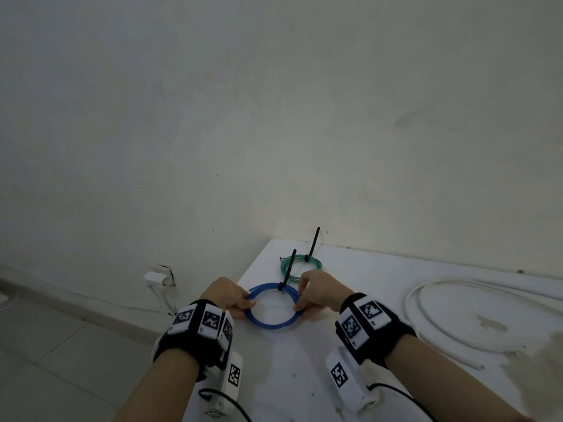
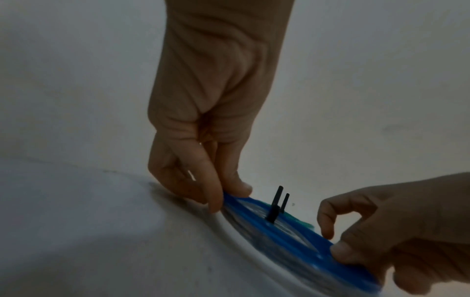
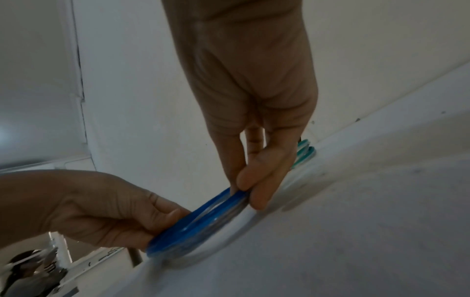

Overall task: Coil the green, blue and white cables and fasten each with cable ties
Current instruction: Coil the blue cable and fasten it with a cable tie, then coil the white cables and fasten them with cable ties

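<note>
Blue coil (image 1: 273,306), tied, pinched between left hand (image 1: 227,296) and right hand (image 1: 320,292); green coil (image 1: 300,266) fastened just beyond; white cable (image 1: 475,315) right of them, loose, untied.

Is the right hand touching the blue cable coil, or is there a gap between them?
Touching. In the right wrist view the right hand pinches the blue cable coil between thumb and fingers; the head view shows the same on the coil's right side.
</note>
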